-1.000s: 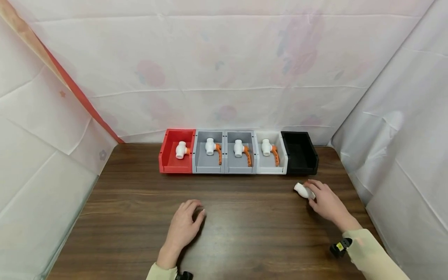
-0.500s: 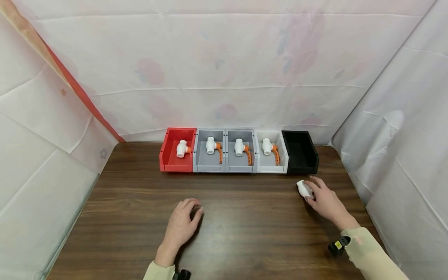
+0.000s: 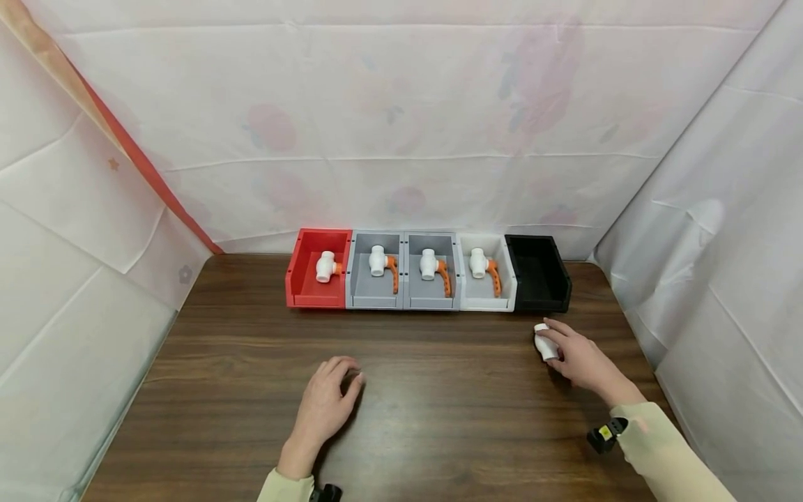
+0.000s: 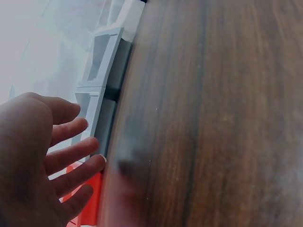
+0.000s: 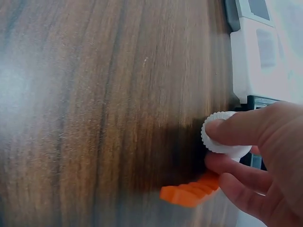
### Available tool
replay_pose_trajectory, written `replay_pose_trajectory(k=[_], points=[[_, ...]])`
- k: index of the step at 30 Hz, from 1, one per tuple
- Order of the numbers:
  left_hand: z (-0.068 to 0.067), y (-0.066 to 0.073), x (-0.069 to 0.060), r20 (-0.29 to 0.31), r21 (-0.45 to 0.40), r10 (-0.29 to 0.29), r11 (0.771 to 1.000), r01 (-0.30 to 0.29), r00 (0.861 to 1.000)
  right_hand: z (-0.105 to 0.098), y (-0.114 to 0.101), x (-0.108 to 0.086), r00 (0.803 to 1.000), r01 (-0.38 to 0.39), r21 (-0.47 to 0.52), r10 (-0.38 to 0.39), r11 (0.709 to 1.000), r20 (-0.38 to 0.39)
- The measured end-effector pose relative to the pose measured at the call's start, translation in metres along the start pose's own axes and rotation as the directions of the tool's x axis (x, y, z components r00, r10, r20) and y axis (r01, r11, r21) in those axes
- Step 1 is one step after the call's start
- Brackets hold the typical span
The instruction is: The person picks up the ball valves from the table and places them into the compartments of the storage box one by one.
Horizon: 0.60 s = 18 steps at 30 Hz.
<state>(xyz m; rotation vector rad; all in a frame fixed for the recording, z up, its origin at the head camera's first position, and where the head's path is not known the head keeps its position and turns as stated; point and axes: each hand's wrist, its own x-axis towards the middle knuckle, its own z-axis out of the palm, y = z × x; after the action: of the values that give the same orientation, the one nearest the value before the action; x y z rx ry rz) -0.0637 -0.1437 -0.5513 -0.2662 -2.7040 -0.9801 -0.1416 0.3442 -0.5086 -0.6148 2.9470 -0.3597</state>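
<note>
My right hand (image 3: 583, 359) pinches a white ball valve (image 3: 544, 342) between thumb and fingers, in front of the black bin (image 3: 541, 307). In the right wrist view the valve's ribbed white end (image 5: 227, 135) shows under the thumb, and its orange handle (image 5: 189, 193) sticks out below the fingers. Most of that handle is hidden in the head view. Over the left middle of the table, my left hand (image 3: 327, 401) holds nothing, its fingers loosely bent. The left wrist view shows the left hand (image 4: 57, 156) with fingers spread apart.
A row of bins stands at the table's back: red (image 3: 301, 296), two grey (image 3: 374, 304) (image 3: 431, 305), white (image 3: 488, 305) and black. One white valve with an orange handle lies in each bin except the black one. White curtains (image 3: 401, 125) enclose the brown table (image 3: 439, 418).
The valve in my right hand has turned from slanting to nearly upright in the head view, its orange handle going out of sight. My left hand has hardly moved.
</note>
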Motion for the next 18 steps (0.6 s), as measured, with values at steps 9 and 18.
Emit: replay_pose_trajectory(k=[9,18], points=[[0.001,-0.002,-0.003,0.012,-0.002,-0.020,1.000,0.020,1.000,-0.001,-0.004,0.011,1.000,-0.029,0.002,0.029,1.000,0.012],[0.000,-0.005,-0.005,0.011,0.004,-0.023,1.000,0.023,1.000,-0.008,-0.007,0.009,0.997,-0.063,-0.029,0.062,0.998,-0.035]])
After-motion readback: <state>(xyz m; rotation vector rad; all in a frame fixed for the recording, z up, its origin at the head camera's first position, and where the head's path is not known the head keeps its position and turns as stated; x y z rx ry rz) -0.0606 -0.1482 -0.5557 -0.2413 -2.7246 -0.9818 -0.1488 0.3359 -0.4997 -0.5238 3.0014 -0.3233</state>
